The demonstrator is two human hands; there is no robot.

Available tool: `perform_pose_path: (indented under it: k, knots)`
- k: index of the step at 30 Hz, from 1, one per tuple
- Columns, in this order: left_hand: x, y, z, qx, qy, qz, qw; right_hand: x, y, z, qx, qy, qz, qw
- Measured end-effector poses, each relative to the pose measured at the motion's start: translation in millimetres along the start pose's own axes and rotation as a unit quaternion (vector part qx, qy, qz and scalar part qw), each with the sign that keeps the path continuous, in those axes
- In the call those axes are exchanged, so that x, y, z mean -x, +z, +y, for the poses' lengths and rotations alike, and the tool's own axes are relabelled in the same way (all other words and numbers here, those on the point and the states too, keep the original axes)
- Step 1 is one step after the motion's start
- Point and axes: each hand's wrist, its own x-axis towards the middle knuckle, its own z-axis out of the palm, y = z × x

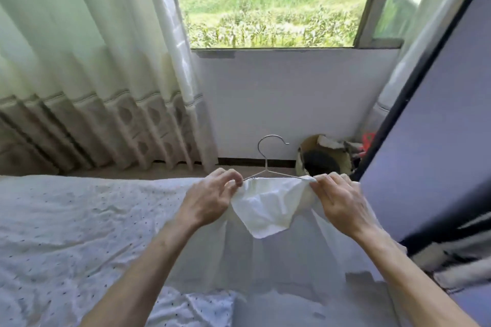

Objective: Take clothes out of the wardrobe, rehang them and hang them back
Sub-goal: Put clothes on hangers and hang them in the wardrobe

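From the head view, both hands are held up over the bed. The left hand pinches the left shoulder of a white garment on a wire hanger, and the right hand pinches its right shoulder. The hanger's hook points up toward the far wall below the window. A curtain hangs at the left.

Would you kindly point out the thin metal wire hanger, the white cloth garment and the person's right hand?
thin metal wire hanger [265,164]: head view, on its upright neck.
white cloth garment [268,207]: head view, on its folded top.
right hand [340,204]: head view, on its back.
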Motion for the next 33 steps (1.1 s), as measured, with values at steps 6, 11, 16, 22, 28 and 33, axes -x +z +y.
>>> perform_pose_path:
  k: [6,11,16,22,28,33]
  knots:
    - [-54.6,50.7,29.5,0.070,0.085,-0.126,0.986,45.2,-18.6,52.8,0.052,0.085,0.087,0.991]
    - [-79.5,81.6,67.9,0.099,0.146,-0.223,0.959,97.4,-42.7,89.2,0.066,0.209,0.137,0.966]
    - [-90.2,104.6,127.5,0.101,0.223,-0.332,0.911,174.5,-84.6,123.7,0.069,0.346,0.158,0.922]
    - [-73.2,135.6,234.1,0.186,0.292,-0.465,0.815,249.1,-139.1,140.2,0.063,0.456,0.191,0.867]
    - [-60.5,178.8,331.5,0.230,0.287,-0.526,0.767,292.2,-193.7,179.3,0.070,0.512,0.189,0.835]
    - [-45.8,212.9,404.9,0.264,0.290,-0.531,0.751,313.9,-246.6,231.4,0.081,0.533,0.192,0.820]
